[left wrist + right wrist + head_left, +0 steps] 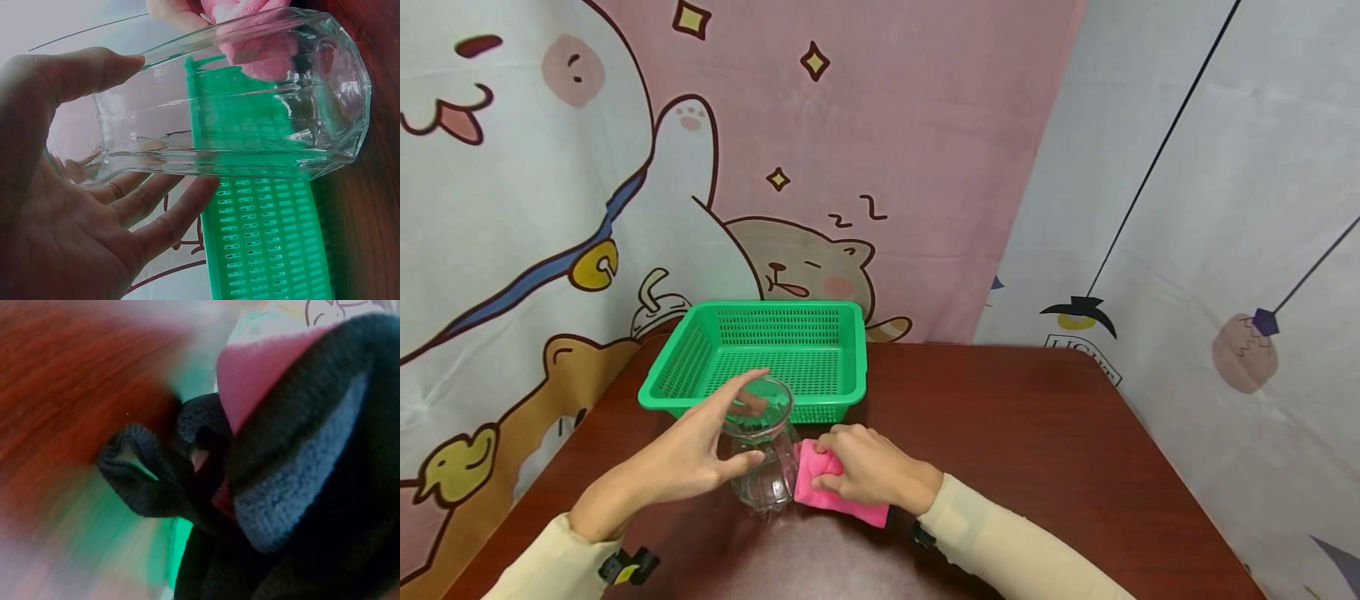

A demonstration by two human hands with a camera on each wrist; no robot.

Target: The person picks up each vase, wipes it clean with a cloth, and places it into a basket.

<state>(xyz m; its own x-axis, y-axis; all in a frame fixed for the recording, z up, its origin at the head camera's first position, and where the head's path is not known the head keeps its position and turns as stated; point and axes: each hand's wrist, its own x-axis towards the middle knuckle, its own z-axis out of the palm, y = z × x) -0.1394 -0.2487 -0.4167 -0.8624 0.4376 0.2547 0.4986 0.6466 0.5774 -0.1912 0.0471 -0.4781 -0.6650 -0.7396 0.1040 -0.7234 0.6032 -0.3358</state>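
Glass vase (775, 471): while it is catching highlights along its faceted sides, it is standing roughly upright, mouth up, at the left part of the table (1015, 433), on the near side of the green basket (778, 325).
Left hand (703, 454): it is gripping the vase from the left, the thumb curving round the near side and the fingers reaching round the far side of the neck.
Right hand (872, 467): it is gripping the pink cloth (811, 483), bunching it between thumb and fingers right at the vase's right side.
Cloth's loose part: it is spreading out below the hand, toward the near right.
Dark fuzzy fabric (287, 469): it is filling much of the blurred right wrist view, perhaps a strap.
Basket: it is sitting at the far left of the table, its slotted walls showing.
Sleeves (1000, 537): they are covering both forearms in cream.
Backdrop (925, 150): it is hanging beyond the table, showing cartoon animals on pink and white.
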